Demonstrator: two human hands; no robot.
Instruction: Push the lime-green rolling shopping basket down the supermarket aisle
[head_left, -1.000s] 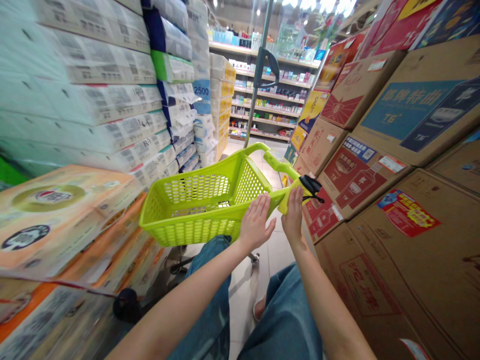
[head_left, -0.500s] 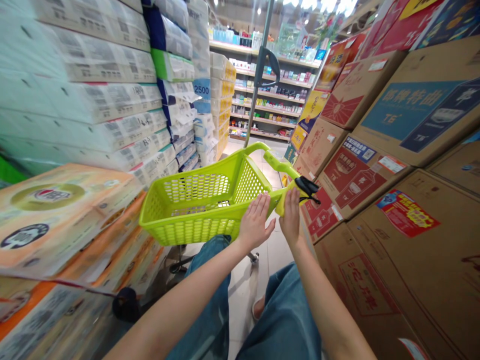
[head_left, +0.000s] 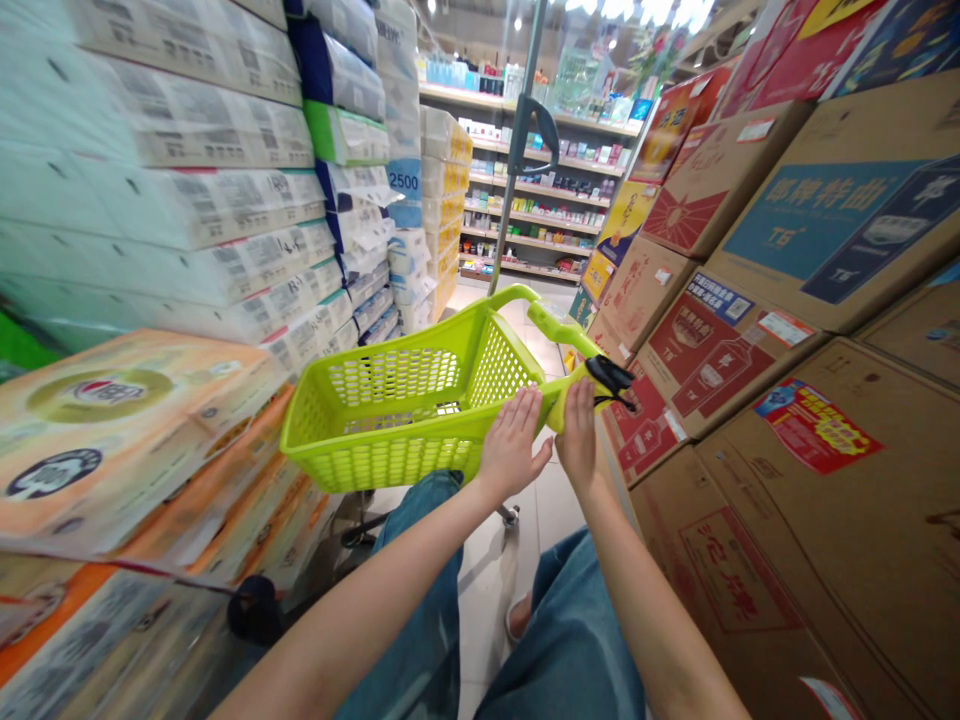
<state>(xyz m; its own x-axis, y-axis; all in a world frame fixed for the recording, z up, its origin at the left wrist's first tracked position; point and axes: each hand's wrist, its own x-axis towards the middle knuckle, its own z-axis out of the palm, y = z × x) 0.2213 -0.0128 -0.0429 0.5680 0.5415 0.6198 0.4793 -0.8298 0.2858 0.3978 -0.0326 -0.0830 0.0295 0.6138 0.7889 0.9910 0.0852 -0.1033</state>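
Observation:
A lime-green plastic shopping cart basket [head_left: 390, 430] with a perforated mesh body stands in front of me. Its yellow-green handle [head_left: 566, 345] runs along the near right side. My left hand [head_left: 514, 445] lies flat against the near rim, with its fingers spread and not curled around it. My right hand [head_left: 577, 435] presses flat on the handle just to the right. A small black strap [head_left: 611, 378] hangs from the handle beyond my right fingertips. The inside of the basket is partly hidden by its mesh walls.
Stacked wrapped tissue packs [head_left: 187, 170] wall the aisle's left side, and printed cardboard cartons [head_left: 825, 480] wall the right. A grey pole [head_left: 517, 170] rises beyond the cart. Store shelves [head_left: 547, 210] stand at the aisle's far end, past a tiled floor [head_left: 487, 590].
My right hand and the black strap have shifted slightly left, closer to my left hand. The basket and my left hand have barely moved.

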